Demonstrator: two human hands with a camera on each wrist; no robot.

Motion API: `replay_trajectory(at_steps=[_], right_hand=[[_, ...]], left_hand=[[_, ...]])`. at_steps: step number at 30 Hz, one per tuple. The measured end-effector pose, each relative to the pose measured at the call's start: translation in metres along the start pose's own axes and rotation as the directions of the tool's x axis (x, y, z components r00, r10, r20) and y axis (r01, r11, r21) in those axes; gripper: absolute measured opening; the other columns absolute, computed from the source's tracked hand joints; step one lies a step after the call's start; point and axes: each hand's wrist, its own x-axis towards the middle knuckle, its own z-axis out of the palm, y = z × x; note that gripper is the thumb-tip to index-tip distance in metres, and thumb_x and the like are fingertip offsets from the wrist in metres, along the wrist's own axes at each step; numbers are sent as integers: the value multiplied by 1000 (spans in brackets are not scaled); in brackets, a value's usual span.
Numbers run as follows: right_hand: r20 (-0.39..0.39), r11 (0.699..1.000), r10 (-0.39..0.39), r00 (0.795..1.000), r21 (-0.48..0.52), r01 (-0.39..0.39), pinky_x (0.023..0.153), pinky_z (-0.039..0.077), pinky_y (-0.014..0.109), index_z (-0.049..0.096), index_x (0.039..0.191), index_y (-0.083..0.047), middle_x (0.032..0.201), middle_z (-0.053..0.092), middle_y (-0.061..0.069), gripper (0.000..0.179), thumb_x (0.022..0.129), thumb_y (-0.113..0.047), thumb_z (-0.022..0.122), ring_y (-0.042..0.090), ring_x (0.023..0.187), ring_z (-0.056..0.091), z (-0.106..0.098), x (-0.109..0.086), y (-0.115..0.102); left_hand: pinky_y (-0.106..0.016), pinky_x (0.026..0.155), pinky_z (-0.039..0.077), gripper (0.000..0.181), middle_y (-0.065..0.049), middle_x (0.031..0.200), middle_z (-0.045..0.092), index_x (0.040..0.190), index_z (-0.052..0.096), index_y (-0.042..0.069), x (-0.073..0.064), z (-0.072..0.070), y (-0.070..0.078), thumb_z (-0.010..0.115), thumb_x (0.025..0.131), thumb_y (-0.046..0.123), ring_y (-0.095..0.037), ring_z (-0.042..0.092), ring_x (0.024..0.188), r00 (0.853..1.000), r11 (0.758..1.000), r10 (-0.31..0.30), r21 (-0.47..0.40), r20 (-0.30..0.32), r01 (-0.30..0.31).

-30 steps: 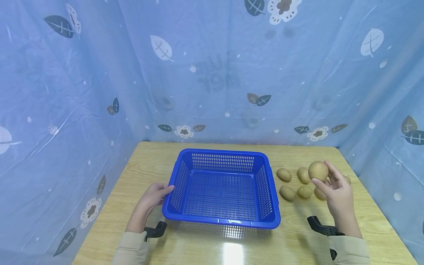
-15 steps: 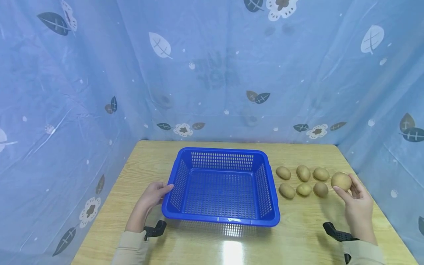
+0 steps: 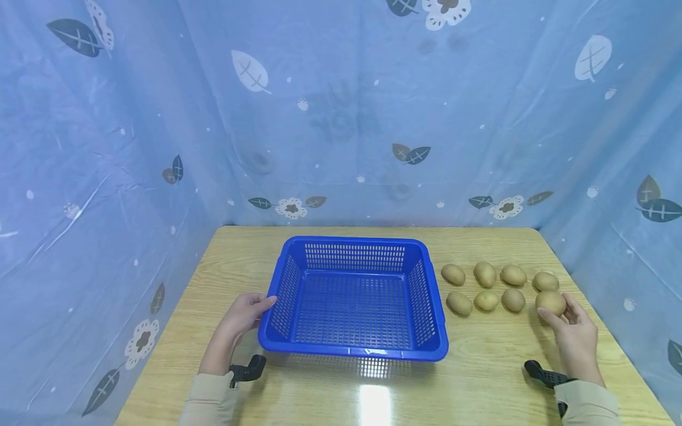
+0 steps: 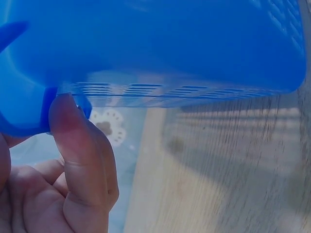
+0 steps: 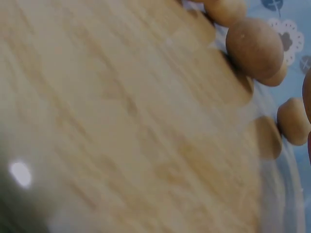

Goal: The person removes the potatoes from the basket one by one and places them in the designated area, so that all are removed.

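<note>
A blue plastic basket (image 3: 354,355) with slotted walls stands in the middle of the table; its inside shows bare. My left hand (image 3: 242,316) grips its left rim, and in the left wrist view a finger (image 4: 80,141) presses against the blue plastic. At the right, my right hand (image 3: 577,337) holds a brown potato (image 3: 550,303) between thumb and fingers, low over the wood. That potato lies at the near right end of two rows of potatoes, just in front of another potato (image 3: 546,281). In the right wrist view only a sliver of the held potato (image 5: 307,97) appears.
Several potatoes sit right of the basket, among them a far-row potato (image 3: 453,274) and a near-row potato (image 3: 459,303) close to its wall. A blue patterned curtain (image 3: 341,148) hangs behind and beside the wooden table (image 3: 426,402).
My right hand has carried the potato from above the rows to the right, then lowered it toward the table at their near right end. The left hand keeps its hold on the basket.
</note>
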Motion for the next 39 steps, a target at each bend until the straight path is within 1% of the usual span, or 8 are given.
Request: replay_trajectory(at_steps=[3,6,13,20,26,29,34,39], right_hand=[[7,998,8,1000,63,-8,109,19,5,13,152,-24,156,14,-15,80,90,-29,64,-1,142,10,0,3,3],[11,998,11,1000,61,-12,110,19,6,12,152,-22,156,13,-14,80,91,-27,64,0,142,10,0,5,4],[26,998,26,999,-66,-24,114,18,14,9,152,-21,158,6,-9,79,93,-34,59,8,145,7,2,11,5],[11,994,27,1000,-102,-25,116,18,17,8,152,-18,159,6,-3,78,93,-35,57,12,146,7,5,16,6],[11,992,52,999,-114,-50,117,18,20,7,152,-19,159,6,1,78,93,-36,56,15,146,8,5,19,6],[14,989,49,999,-143,-47,117,19,21,6,152,-18,159,6,5,79,93,-38,55,18,146,9,5,20,6],[42,981,33,999,-192,-25,114,23,17,3,152,-17,159,6,10,80,94,-39,54,24,146,10,4,21,9],[47,978,30,998,-207,-20,105,30,8,4,152,-18,158,9,13,80,94,-40,54,23,146,14,4,23,10]], left_hand=[[-38,81,57,37,-10,90,71,107,63,-6,0,0,0,51,98,27,-18,67,82,1000,1000,-1,7,-3,1],[-38,80,57,37,-10,89,71,107,63,-6,0,0,0,51,98,28,-17,66,81,1000,1000,-5,8,-6,5],[-37,79,57,36,-10,89,71,106,63,-6,0,-1,0,51,98,27,-17,66,80,1000,1000,-7,3,-3,7],[-36,78,56,37,-10,88,70,106,63,-7,1,0,0,51,98,28,-17,66,80,1000,1000,-12,-5,-4,12],[-38,81,56,37,-9,88,70,106,63,-5,1,0,0,51,98,29,-17,66,80,1000,1000,-27,-1,-7,27],[-38,82,56,38,-9,88,70,106,63,-5,1,0,0,51,98,29,-16,66,80,1000,1000,-31,-3,-6,31],[-39,82,55,38,-9,90,70,108,62,-6,0,0,2,51,98,29,-16,66,81,999,999,-37,-3,-4,37],[-39,83,55,37,-10,91,70,108,62,-6,-1,0,2,51,98,29,-17,65,81,999,999,-36,5,-5,36]])
